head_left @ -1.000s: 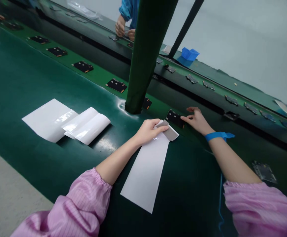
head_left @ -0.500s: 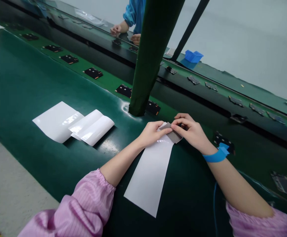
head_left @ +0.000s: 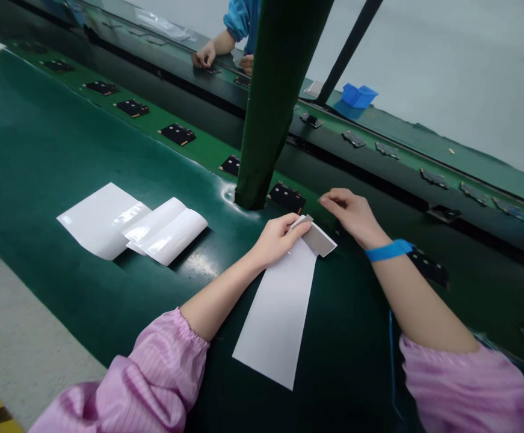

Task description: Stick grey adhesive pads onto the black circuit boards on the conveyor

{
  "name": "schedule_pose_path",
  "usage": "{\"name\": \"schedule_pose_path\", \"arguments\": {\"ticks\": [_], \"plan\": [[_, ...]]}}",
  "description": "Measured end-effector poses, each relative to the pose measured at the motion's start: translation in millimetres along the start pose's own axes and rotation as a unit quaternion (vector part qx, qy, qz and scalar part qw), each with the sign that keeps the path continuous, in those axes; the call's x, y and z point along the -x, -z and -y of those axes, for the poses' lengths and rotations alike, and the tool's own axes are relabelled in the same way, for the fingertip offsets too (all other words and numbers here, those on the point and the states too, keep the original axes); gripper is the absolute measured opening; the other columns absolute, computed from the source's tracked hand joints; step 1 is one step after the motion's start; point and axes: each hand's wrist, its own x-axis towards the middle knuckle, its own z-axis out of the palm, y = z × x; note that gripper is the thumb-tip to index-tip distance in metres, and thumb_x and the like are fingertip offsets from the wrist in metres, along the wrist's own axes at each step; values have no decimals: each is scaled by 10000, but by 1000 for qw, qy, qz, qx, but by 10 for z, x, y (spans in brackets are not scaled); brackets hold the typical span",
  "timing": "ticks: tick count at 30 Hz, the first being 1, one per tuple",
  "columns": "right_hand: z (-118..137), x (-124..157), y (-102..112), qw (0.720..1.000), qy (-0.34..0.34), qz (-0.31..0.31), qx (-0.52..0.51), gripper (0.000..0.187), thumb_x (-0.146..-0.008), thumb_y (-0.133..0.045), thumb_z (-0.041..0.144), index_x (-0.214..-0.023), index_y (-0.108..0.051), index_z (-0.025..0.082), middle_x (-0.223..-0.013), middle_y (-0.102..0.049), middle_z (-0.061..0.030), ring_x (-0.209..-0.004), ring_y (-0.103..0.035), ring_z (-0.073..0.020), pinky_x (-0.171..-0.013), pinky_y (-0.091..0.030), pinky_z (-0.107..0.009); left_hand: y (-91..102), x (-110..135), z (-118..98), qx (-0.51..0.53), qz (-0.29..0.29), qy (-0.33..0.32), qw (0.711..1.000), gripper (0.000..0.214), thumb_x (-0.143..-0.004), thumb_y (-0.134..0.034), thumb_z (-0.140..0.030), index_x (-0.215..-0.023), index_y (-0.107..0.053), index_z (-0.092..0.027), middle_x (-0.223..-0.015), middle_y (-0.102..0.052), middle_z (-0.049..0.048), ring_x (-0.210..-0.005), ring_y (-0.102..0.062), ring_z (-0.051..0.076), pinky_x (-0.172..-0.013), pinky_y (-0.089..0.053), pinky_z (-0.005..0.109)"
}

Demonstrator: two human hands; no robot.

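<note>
My left hand [head_left: 276, 239] is closed on the top end of a long white strip [head_left: 280, 313] that lies on the green belt, its thumb pressing a small grey pad [head_left: 319, 240] at the strip's tip. To the right, my right hand [head_left: 351, 213] hovers just above the belt with its fingertips pinched together; whether anything sits between them cannot be made out. It is close to a black circuit part [head_left: 287, 196] beside the green post. A blue wrist strap [head_left: 388, 249] circles my right wrist.
A thick green post [head_left: 266, 120] rises from the belt just behind my hands. Two white glossy sheets [head_left: 108, 219] lie at the left. Several black parts [head_left: 177, 133] ride the lighter green lane. A person in blue [head_left: 207, 54] works at the far side; a blue tray [head_left: 358, 95] stands behind.
My right hand went from a black part to pinch at the grey pad, then lifted away to the right. The black parts drifted rightward along the lane. My left hand stayed on the strip.
</note>
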Motion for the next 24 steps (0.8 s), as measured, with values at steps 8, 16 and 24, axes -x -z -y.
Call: {"name": "schedule_pose_path", "arguments": {"ticks": [8,16,24], "plan": [[-339,-504,-222,988,56,134,48,354,-778,-576,526,-677,-694,208,-754,-654,-59,-772,-571,-213,-720,-460,-351,14,16,-45,-31,19,-5,999,302,-871,-500,-426,-734,-554,-162,-679,-500,-18,-640,-432,113,-576,-315,235],[-521,-421,-170,988,49,122,85,293,-764,-600,475,-668,-651,203,-723,-603,-54,-772,-552,-212,-723,-457,-356,3,6,-23,-31,17,-16,999,336,-872,-509,-423,-659,-479,-164,-624,-377,-38,-602,-356,98,-548,-270,237],[-101,-31,-68,999,-36,16,-19,318,-752,-623,502,-844,-607,198,-943,-592,-79,-756,-579,-198,-697,-478,-371,1,8,0,-12,11,-5,1000,318,-856,-517,-435,-732,-574,-148,-667,-486,-16,-645,-437,113,-566,-315,232]]}}
